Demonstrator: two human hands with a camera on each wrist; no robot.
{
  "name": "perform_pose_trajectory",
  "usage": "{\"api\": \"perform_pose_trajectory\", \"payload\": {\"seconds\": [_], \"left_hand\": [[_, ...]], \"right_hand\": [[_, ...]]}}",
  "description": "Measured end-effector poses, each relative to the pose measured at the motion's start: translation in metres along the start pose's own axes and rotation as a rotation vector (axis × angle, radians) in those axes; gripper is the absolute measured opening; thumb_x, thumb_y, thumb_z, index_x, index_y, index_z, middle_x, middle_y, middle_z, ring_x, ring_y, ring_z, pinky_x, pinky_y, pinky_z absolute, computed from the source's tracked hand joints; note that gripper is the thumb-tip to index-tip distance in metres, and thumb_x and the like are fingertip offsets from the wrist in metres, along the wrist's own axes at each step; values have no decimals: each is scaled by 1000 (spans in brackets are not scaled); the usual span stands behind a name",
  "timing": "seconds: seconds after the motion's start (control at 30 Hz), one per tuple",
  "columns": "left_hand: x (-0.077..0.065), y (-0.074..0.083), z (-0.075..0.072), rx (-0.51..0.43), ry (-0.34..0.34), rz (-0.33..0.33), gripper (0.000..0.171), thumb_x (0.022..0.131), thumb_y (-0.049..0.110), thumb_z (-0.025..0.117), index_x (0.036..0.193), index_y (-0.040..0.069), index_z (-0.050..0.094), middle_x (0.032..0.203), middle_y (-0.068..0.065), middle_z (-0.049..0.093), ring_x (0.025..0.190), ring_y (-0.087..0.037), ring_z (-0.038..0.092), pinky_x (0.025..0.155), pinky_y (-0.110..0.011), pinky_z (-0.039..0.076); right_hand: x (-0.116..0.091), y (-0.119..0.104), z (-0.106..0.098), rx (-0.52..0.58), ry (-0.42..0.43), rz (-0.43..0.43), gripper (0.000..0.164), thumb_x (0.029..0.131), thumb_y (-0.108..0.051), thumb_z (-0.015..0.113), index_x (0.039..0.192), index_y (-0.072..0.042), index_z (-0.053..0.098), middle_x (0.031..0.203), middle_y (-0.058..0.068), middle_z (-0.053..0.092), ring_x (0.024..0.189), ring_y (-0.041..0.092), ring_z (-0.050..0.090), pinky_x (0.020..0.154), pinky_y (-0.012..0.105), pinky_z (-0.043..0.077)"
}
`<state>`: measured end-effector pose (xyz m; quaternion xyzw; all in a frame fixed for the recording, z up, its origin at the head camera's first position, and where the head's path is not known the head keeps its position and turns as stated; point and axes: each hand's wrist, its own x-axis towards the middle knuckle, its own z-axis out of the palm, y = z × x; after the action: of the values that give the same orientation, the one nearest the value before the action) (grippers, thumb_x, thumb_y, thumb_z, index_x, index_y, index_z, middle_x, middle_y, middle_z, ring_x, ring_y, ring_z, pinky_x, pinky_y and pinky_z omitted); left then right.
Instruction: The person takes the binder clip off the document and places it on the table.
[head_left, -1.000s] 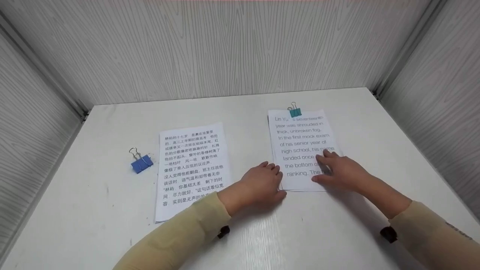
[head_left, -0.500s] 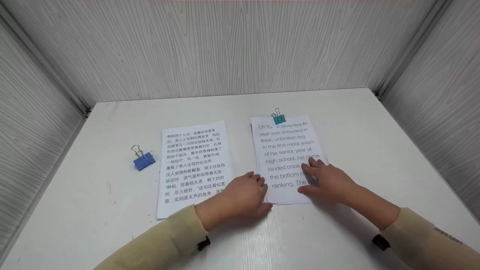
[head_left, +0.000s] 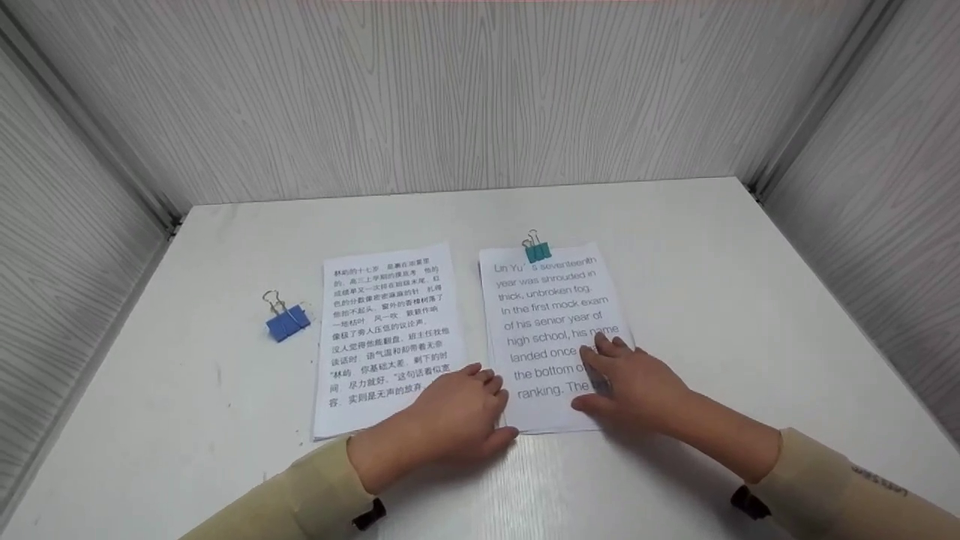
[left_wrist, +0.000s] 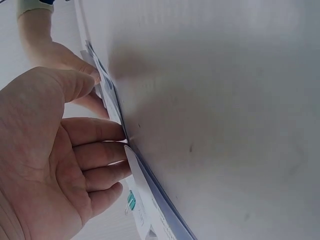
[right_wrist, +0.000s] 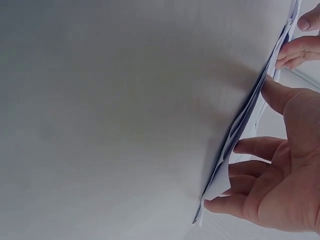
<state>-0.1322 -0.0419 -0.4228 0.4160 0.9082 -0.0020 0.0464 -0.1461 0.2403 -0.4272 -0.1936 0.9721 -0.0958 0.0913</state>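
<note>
A paper stack printed in English [head_left: 551,307] lies on the white table, a teal binder clip [head_left: 538,252] gripping its top edge. My right hand [head_left: 641,382] rests on its lower right part, fingers spread and covering some words. At its lower left edge is my left hand [head_left: 454,412], fingers loosely bent, fingertips on the table side of the sheets. This hand also overlaps the lower right corner of a second stack, printed in Chinese [head_left: 386,330]. In the right wrist view the right fingertips [right_wrist: 240,146] touch the paper, whose sheet edges are slightly fanned.
A blue binder clip [head_left: 289,324] lies on the table left of the Chinese stack, its wire handles pointing away from me. Grey wood-grain panels [head_left: 465,97] wall the table at the back and both sides. Small dark specks dot the tabletop.
The clipped English stack has slid left and toward me with both hands on it, coming close beside the Chinese stack. The blue clip and Chinese stack stay put.
</note>
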Motion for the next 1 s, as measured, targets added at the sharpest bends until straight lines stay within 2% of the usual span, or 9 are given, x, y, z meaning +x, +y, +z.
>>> {"api": "perform_pose_trajectory", "payload": {"seconds": [0.13, 0.2, 0.3, 0.4, 0.47, 0.6, 0.77, 1.0], "left_hand": [[-6, -1, 0, 6, 10, 5, 54, 105, 46, 57, 118, -3, 74, 130, -18, 72, 129, -31, 65, 119, -41, 42], [-8, -1, 0, 3, 5, 1, 56, 105, 47, 56, 122, -4, 74, 132, -19, 71, 131, -31, 64, 120, -41, 41], [-9, 0, 1, -9, -4, -9, 59, 106, 47, 55, 129, -5, 72, 136, -20, 69, 134, -32, 62, 121, -42, 40], [-10, 1, 1, -10, -9, -15, 61, 106, 47, 54, 133, -5, 70, 138, -20, 68, 135, -32, 61, 122, -42, 39], [-9, 1, 2, -4, -6, -16, 61, 105, 48, 55, 133, -5, 70, 137, -20, 69, 134, -32, 62, 122, -42, 39], [-9, 1, 2, 2, -5, -17, 61, 105, 48, 55, 132, -5, 71, 136, -20, 69, 133, -32, 62, 121, -41, 39], [-8, 1, 3, -1, -11, -15, 62, 105, 48, 54, 131, -5, 71, 136, -21, 69, 134, -32, 62, 121, -41, 39], [-8, 0, 3, 14, -3, -12, 62, 105, 49, 53, 128, -5, 73, 134, -20, 70, 132, -31, 64, 120, -40, 40]], "right_hand": [[-1, -7, -2, 10, -18, -9, 79, 94, -45, 79, 153, 0, 55, 159, 30, 45, 145, 52, 44, 116, 66, 40], [0, -7, -4, 21, -30, 1, 77, 94, -45, 78, 153, -2, 55, 159, 28, 46, 146, 49, 45, 116, 64, 41], [4, -2, -11, 51, -20, 10, 74, 94, -46, 78, 152, -5, 58, 157, 24, 51, 144, 45, 49, 113, 62, 45], [12, 9, -22, 129, 11, 31, 73, 96, -46, 77, 153, -5, 56, 154, 19, 56, 142, 42, 53, 112, 60, 47], [21, 20, -31, 212, 40, 61, 76, 97, -47, 76, 155, -5, 54, 152, 19, 58, 136, 39, 59, 108, 57, 50], [42, 48, -47, 351, 109, 121, 77, 99, -46, 75, 159, -5, 49, 152, 22, 58, 133, 41, 60, 105, 56, 53], [72, 79, -59, 443, 190, 130, 78, 100, -40, 75, 161, -3, 43, 142, 24, 64, 131, 41, 62, 106, 56, 53], [110, 105, -63, 569, 165, 167, 86, 98, -39, 79, 166, -10, 36, 145, 18, 63, 135, 35, 58, 111, 52, 47]]}}
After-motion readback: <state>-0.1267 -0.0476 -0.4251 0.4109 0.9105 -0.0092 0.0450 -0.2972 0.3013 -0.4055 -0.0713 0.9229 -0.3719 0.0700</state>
